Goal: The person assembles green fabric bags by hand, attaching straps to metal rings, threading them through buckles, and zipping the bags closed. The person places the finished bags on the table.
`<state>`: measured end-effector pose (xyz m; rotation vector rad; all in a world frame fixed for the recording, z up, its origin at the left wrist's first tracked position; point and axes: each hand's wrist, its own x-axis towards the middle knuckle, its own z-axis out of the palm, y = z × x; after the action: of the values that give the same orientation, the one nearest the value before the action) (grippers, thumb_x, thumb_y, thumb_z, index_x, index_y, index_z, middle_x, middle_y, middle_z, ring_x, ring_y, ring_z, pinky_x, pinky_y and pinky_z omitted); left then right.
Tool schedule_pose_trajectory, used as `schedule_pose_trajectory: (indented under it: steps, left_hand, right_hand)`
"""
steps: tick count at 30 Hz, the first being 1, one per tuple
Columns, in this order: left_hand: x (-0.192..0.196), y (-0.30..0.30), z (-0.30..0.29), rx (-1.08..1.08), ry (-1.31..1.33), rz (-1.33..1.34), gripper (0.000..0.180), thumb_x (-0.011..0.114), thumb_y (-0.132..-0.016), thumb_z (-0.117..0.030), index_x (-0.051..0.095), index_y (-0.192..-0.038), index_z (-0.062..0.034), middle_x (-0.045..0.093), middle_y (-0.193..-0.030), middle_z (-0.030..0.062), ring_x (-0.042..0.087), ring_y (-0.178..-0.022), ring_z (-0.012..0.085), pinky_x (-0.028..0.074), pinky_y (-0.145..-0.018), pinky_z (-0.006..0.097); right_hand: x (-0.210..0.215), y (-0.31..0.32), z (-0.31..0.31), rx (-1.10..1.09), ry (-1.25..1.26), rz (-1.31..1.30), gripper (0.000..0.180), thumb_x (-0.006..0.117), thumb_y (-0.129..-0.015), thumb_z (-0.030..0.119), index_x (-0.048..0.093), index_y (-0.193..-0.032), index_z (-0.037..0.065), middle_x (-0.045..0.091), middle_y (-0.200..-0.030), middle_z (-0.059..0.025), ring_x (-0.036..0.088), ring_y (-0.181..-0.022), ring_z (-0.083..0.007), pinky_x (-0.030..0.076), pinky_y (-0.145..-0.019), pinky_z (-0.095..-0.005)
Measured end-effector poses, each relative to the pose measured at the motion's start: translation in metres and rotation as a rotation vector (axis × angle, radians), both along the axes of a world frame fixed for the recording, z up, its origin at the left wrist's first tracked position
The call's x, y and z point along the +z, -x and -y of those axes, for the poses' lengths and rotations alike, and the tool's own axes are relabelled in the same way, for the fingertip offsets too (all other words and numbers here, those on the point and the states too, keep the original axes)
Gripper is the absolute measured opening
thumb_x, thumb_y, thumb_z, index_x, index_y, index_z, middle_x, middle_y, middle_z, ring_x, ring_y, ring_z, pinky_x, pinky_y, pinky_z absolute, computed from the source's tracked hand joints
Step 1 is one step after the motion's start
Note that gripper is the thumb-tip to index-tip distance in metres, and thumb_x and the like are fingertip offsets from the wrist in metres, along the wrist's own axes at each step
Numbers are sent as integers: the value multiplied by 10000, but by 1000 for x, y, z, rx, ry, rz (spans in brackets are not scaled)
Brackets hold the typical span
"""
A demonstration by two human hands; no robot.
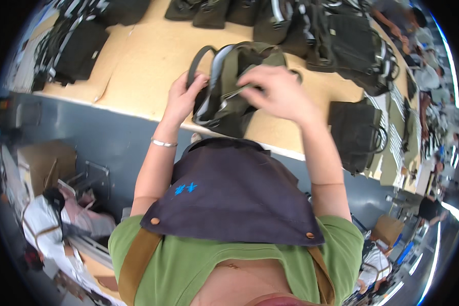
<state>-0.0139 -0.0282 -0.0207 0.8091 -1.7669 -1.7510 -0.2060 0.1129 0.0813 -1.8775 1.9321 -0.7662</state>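
A dark olive fabric bag (231, 120) with a dark loop handle and pale grey edging lies at the near edge of the table, its mouth spread and showing an olive inside. My left hand (183, 97) is closed at the bag's left side, thumb and fingers gripping it beside the loop handle. Over the bag's right part hovers my right hand (278, 92), fingers bent and smeared by motion. Whether those fingers pinch any fabric is hidden.
The tan-topped table (143, 66) bears dark bags (81, 51) at the left and more bags (336, 41) at the far right. A flat dark bag (354, 130) lies at the right edge beside striped fabric pieces (392, 135). A cardboard box (48, 160) stands lower left. People work on both sides.
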Motion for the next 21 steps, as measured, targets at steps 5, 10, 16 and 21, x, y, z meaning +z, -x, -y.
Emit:
schedule_pose_trajectory:
  steps: [5, 10, 16, 21]
  left_hand:
    - [-37, -20, -5, 354, 452, 73, 595, 675, -888, -111, 404, -1407, -3, 437, -1375, 191, 520, -1151, 242, 450, -937, 346]
    - [47, 7, -50, -397, 900, 127, 652, 724, -712, -7, 483, -1318, -9, 555, -1205, 203, 557, -1080, 375, 421, -929, 438]
    - [45, 26, -47, -518, 1009, 483, 217, 667, -715, -9, 674, -927, -57, 660, -850, 132, 612, -900, 349, 440, -842, 437]
    - [37, 38, -43, -374, 838, 390, 113, 710, -718, -88, 664, -818, -60, 650, -719, 101, 608, -748, 300, 447, -700, 405]
  right_hand:
    - [-57, -5, 3, 164, -122, -153, 255, 759, -674, 236, 717, -914, 162, 690, -914, -44, 663, -906, -265, 516, -738, -418]
    - [-81, -14, -7, 52, -107, -137, 62, 658, -705, 152, 693, -750, 128, 657, -793, -66, 654, -777, -292, 515, -662, -420]
    - [-72, -6, -26, 13, 59, 30, 81, 695, -656, 123, 645, -714, 99, 629, -750, -65, 648, -790, -295, 512, -652, -420]
    - [-61, -6, -31, -153, 119, 126, 110, 686, -680, 150, 625, -750, 91, 636, -797, -61, 638, -809, -307, 505, -665, -433]
